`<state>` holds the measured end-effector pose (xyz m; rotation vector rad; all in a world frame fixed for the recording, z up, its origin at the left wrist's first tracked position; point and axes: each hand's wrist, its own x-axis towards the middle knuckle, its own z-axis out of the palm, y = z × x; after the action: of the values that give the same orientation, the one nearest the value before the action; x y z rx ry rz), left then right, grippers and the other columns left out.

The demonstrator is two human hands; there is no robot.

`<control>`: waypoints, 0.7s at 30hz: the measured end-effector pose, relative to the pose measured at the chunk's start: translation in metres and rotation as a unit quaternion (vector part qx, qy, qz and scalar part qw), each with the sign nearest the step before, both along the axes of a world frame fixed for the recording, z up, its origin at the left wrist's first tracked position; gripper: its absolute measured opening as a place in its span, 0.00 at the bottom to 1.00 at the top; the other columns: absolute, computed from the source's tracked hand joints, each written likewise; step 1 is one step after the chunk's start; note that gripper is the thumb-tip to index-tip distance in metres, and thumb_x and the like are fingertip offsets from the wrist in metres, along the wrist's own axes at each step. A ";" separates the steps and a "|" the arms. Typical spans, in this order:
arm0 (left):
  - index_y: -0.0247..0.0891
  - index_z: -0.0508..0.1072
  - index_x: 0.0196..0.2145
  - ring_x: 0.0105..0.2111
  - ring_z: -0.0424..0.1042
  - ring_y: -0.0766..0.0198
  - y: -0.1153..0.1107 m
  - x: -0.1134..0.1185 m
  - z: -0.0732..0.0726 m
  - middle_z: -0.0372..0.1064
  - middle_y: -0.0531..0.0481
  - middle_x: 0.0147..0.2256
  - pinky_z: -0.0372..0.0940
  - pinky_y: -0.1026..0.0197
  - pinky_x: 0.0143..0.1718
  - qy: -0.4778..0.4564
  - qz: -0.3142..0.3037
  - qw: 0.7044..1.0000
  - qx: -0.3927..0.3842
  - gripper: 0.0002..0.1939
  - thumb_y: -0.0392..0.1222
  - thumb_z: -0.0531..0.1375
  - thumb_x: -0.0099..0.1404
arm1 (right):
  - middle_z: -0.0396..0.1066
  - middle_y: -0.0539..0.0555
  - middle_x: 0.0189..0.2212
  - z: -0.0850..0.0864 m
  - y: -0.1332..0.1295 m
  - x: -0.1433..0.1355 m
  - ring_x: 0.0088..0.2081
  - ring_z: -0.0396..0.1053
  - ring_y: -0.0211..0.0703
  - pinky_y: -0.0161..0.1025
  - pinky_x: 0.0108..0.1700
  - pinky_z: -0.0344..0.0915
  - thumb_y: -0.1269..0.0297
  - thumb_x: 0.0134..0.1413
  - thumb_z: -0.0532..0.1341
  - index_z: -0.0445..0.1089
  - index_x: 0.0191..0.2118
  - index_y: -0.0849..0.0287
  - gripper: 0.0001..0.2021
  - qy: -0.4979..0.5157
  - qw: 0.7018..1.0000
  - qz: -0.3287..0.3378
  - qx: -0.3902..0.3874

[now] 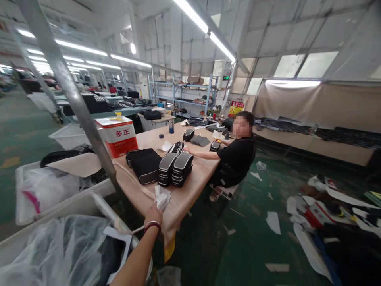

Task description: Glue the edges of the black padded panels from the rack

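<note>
My left hand [154,214], with a red bracelet at the wrist, reaches over the near corner of the tan-covered table [183,194]. Its fingers are closed on a crumpled white sheet [162,197], paper or thin cloth; which one I cannot tell. Just beyond stand two neat stacks of black pouches with light piping [182,163]. A larger black fabric piece [144,165] lies left of the stacks. My right hand is out of view.
A co-worker in black [238,159] sits at the table's right side, arms on it. A red-and-white tin [117,137] stands at the left, behind a slanting metal pole [71,87]. White bins [101,206] flank the table; scraps litter the floor.
</note>
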<state>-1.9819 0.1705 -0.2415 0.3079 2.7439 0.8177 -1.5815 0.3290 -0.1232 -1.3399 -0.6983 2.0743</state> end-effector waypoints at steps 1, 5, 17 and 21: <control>0.36 0.74 0.55 0.56 0.72 0.47 0.008 -0.011 -0.005 0.72 0.41 0.58 0.69 0.39 0.57 0.000 0.006 1.000 -0.001 0.18 0.45 0.64 0.70 | 0.77 0.53 0.41 -0.004 0.008 -0.019 0.35 0.75 0.81 0.58 0.05 0.60 0.42 0.37 0.72 0.70 0.47 0.14 0.26 -0.005 1.000 -0.002 -0.002; 0.36 0.76 0.50 0.56 0.72 0.49 0.016 -0.036 -0.013 0.73 0.42 0.56 0.68 0.39 0.58 -0.012 0.018 0.999 0.031 0.14 0.44 0.64 0.70 | 0.77 0.53 0.45 -0.024 0.020 -0.056 0.40 0.75 0.75 0.57 0.11 0.68 0.43 0.47 0.73 0.69 0.51 0.22 0.24 -0.007 1.000 -0.014 -0.014; 0.35 0.79 0.48 0.44 0.81 0.48 -0.043 0.109 0.103 0.84 0.43 0.43 0.74 0.53 0.49 -0.199 -0.062 0.894 0.397 0.27 0.59 0.65 0.61 | 0.82 0.57 0.37 0.011 -0.035 -0.128 0.29 0.78 0.46 0.31 0.20 0.68 0.58 0.28 0.87 0.74 0.45 0.59 0.35 0.242 0.961 -0.036 -0.125; 0.37 0.82 0.46 0.44 0.81 0.44 -0.046 0.144 0.154 0.84 0.42 0.42 0.75 0.49 0.49 -0.289 0.000 0.789 0.542 0.26 0.52 0.76 0.51 | 0.82 0.58 0.37 0.026 -0.045 -0.144 0.29 0.79 0.46 0.31 0.21 0.71 0.58 0.29 0.87 0.74 0.46 0.60 0.36 0.265 0.956 -0.013 -0.124</control>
<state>-1.8383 0.1250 -0.0870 0.1918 1.4605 2.0107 -1.7258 0.2840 -0.0969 -0.8321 -0.1910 2.4100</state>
